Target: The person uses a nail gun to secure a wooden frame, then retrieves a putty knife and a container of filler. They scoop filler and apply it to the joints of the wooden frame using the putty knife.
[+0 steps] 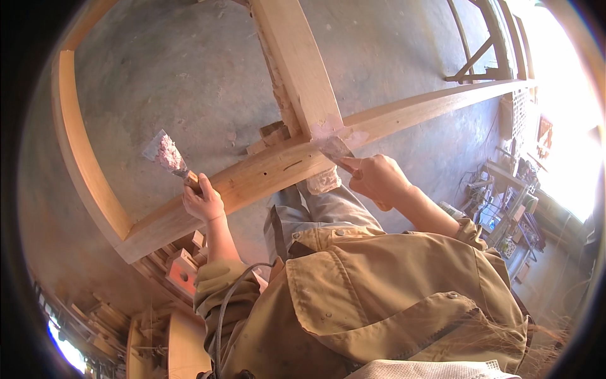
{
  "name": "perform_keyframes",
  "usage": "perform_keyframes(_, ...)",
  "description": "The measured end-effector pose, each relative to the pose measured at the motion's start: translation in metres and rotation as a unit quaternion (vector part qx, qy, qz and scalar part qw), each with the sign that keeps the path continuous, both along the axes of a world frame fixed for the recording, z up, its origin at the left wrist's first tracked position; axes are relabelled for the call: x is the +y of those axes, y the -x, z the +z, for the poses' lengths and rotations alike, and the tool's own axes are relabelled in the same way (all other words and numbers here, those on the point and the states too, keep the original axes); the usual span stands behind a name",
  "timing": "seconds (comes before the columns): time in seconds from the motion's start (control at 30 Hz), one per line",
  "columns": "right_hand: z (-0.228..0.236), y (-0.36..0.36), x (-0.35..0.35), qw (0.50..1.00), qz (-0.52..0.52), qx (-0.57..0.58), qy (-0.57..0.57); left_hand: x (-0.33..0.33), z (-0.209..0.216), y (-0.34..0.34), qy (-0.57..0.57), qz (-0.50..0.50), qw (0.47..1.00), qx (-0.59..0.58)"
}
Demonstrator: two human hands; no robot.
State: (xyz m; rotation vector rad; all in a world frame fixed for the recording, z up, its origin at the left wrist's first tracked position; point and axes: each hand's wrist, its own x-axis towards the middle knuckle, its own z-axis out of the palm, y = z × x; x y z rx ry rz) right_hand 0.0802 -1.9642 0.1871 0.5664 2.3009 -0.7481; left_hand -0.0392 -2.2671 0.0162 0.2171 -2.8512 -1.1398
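My left hand (203, 201) is closed round the wooden handle of a putty knife (191, 179), its blade tilted up and loaded with a lump of pinkish filler (168, 155). In my right hand (377, 181) is a second putty knife (336, 149), whose flat blade lies against the joint of a wooden frame (252, 177). Pale pink filler (353, 136) is smeared on the wood around that joint. A small hole and a dark slit show in the near beam, left of the joint. My right fingers hide most of the second knife's handle.
Small wood blocks (268, 139) sit by the joint's left side. Stacked wood pieces (183, 268) lie below the frame at lower left. Tools and clutter (505, 208) stand at the right wall, near a bright opening. Another wooden frame (489, 50) is at upper right.
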Motion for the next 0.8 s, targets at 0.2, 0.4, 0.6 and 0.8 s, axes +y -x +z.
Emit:
perform_keyframes(0.2, -0.004, 0.008, 0.001, 0.998, -0.044, -0.03, -0.029, 0.005, 0.008, -0.001, -0.003, -0.002, 1.0, 0.02)
perform_keyframes(0.4, 0.02, 0.031, 0.009, 0.998, -0.048, -0.035, 0.014, 0.008, 0.014, -0.004, -0.012, 0.002, 1.0, 0.027)
perform_keyframes(0.6, -0.003, 0.017, 0.012, 0.996, 0.047, -0.059, -0.056, 0.007, 0.008, -0.005, -0.013, 0.003, 0.999, 0.034)
perform_keyframes(0.8, 0.006, 0.039, 0.016, 0.999, -0.022, -0.032, 0.009, 0.011, 0.018, -0.003, -0.016, 0.009, 1.0, 0.011)
